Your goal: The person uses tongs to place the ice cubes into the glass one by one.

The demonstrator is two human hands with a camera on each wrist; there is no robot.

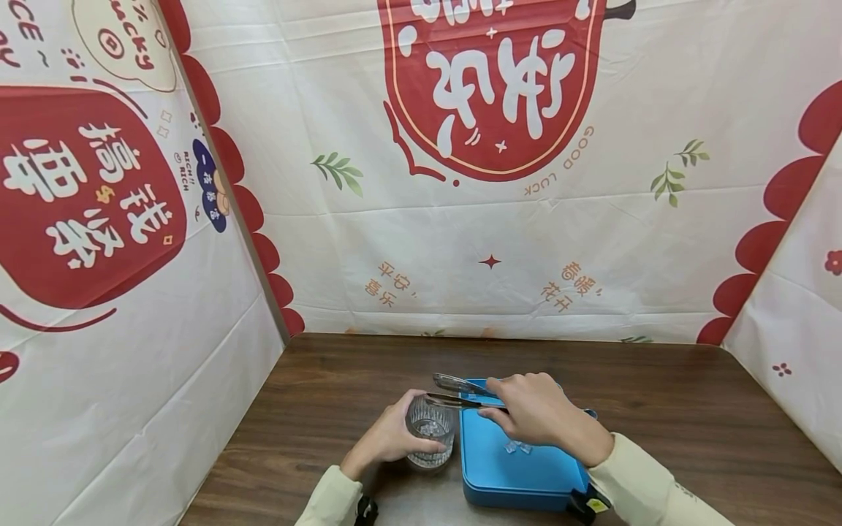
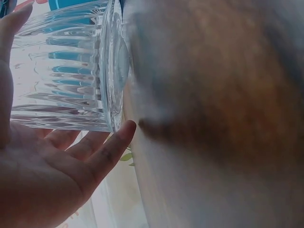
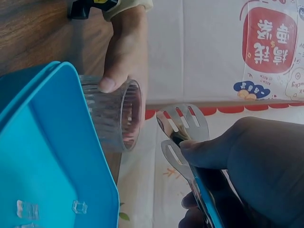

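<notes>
from here the light's bright and even; the counter point(image 1: 677, 416) catches pale glare, blurred in the left wrist view.

Left hand point(image 2: 47, 173) at 8 o'clock, curled round clear ribbed glass point(image 2: 66, 71) at 10, base toward 3. Blue object point(image 2: 64, 4) behind it at 11. Blurred counter point(image 2: 213, 95) at 3, pale cloth point(image 2: 114, 190) at 7.

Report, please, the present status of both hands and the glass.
Left hand holding upright glass. Right hand gripping metal tongs, tips apart, nothing between them. Clear pieces in blue box beside glass. No obstacle visible between tongs and glass.
</notes>
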